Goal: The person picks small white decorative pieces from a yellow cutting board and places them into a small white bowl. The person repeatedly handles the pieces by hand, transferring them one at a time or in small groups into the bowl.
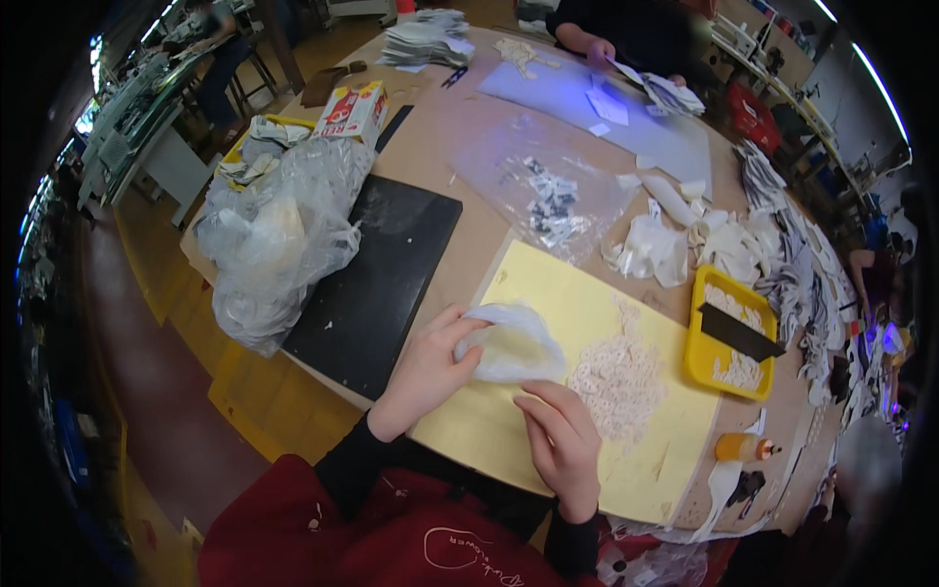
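Note:
My left hand grips the near-left rim of a clear plastic bag between thumb and fingers. The bag's mouth is spread into a rounded loop above a yellow sheet. Just below the bag's near edge is my right hand, its fingers bent and its thumb a little apart, with nothing visible between them. Whether its fingertips touch the bag I cannot tell. Right of the bag, a loose heap of small pale pieces is spread over the sheet.
To the right stands a yellow tray holding pale pieces and a dark strip. An orange bottle lies nearer me. On the left are a black board and bulky plastic bags. Across the table another person's hand handles pale sheets.

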Available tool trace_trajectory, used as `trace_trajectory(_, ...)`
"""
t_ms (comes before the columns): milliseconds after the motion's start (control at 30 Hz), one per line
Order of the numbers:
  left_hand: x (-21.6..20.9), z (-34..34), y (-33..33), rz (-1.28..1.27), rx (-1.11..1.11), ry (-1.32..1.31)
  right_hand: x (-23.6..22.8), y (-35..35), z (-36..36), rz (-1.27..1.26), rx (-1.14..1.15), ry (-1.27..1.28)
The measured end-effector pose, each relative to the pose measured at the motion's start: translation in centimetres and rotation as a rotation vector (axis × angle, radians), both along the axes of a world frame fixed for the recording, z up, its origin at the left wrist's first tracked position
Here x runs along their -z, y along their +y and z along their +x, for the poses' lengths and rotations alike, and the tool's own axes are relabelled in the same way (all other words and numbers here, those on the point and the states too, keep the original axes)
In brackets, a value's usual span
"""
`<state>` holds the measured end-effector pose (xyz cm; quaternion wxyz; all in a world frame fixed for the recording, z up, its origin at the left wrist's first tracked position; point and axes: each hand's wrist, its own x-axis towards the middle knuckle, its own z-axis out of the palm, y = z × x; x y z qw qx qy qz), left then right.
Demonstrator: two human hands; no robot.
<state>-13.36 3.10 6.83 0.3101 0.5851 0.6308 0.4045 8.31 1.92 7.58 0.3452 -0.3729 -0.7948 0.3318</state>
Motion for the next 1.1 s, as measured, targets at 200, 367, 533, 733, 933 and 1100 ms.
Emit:
trace_trajectory(200, 1.2, -1.9, -2.4, 0.042, 0.072, 0.278, 4.5, 2.2, -8.8, 0.117, 0.047, -0.459)
trace_trajectory(367, -0.2, -3.2, -1.9, -0.061, 0.034, 0.357, 3.8, 2.7, -10.0, 0.073, -0.059, -0.521)
trace_trajectory(533, 1.3, -3.6, -0.7, -0.020, 0.135, 0.247, 0.6, 3.7, -9.2, 0.011, -0.122, -0.511)
trace_trajectory(733, 2.7, -3.3, 0.4, 0.009, 0.168, 0.264, 0.1, 7.6, -9.3, -0.259, -0.079, -0.679)
trace_trajectory(933, 0.0, -3.2, 0.9, -0.161, 0.061, 0.188, 0.9, 6.9, -8.9, -0.118, -0.098, -0.521)
trace_trajectory(1100, 1.0, -3.7, 1.7, -0.026, 0.144, 0.265, -1.6, 5.4, -9.2, -0.150, -0.222, -0.870)
